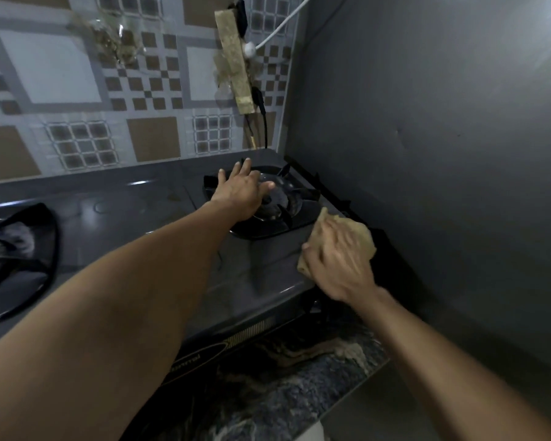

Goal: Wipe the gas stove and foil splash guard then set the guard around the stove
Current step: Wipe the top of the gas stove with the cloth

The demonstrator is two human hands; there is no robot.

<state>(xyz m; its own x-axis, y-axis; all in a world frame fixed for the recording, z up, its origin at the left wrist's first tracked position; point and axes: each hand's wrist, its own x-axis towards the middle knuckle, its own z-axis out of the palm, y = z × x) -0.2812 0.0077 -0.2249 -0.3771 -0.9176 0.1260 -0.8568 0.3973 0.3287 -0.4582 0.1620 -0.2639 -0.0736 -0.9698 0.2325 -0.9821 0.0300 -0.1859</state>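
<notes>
A dark grey, glossy two-burner gas stove (147, 211) sits on a mottled black-and-grey stone counter (268, 386), pushed into a dim corner. Behind it runs a wall of grey, white and brown patterned tiles (86, 100); to the right stands a plain grey wall (427, 138) with a matt, slightly dented face. Whether that grey panel is the foil splash guard cannot be told.

On the tiled wall a strip of yellowed tape (236, 62) holds a black cable (261, 116) that drops toward the stove's back edge, and a white cord (280, 27) runs up to the top right. A greasy brown smear (112, 43) marks the tiles further left. The stove's left burner, with its black pan support (29, 249), shows at the frame's left edge. The right burner's black pan support (283, 198) lies near the corner, partly covered by the reaching arm.

The left hand (242, 192) is spread open, fingers extended, and rests flat on the right burner, gripping nothing. The right hand (337, 259), blurred, is curled over a crumpled tan cloth (360, 237) and presses it against the stove top near its right front corner, just beside the burner's pan support. The cloth pokes out past the fingertips toward the grey wall.
</notes>
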